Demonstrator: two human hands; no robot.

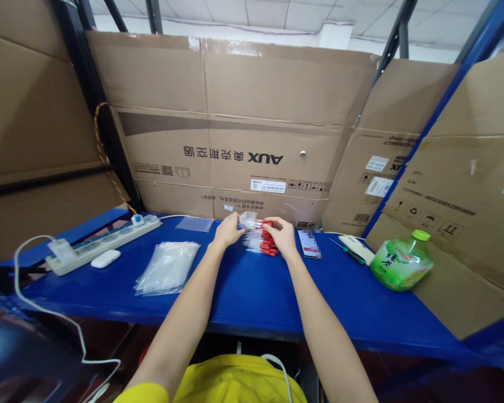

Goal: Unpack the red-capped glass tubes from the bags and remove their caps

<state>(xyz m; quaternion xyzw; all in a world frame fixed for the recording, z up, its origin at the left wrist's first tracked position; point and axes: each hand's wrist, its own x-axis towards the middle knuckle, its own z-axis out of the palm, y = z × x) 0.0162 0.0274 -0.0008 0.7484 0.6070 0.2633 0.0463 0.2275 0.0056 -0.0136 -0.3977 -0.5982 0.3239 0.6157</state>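
Head view, looking down along two bare forearms to a blue table (252, 291). At the far middle of the table, just before a wall of cardboard boxes (243, 129), a cluster of small clear tubes with red caps (264, 242), some apparently inside a clear plastic bag; red ends bright, clear parts glossy and hard to separate by eye. Left hand (228, 230) closed around the clear upper end of the bundle, fingers curled over it. Right hand (282, 235) resting on the red-capped side, fingers bent against the tubes; firmness of that grasp impossible to tell. To the left, a stack of empty clear bags (168, 267), a white power strip (105, 242) and a small white oval object (105, 258). To the right, a phone (309, 244), a screwdriver (353, 254) and a green bottle (401, 262) lying on its side.
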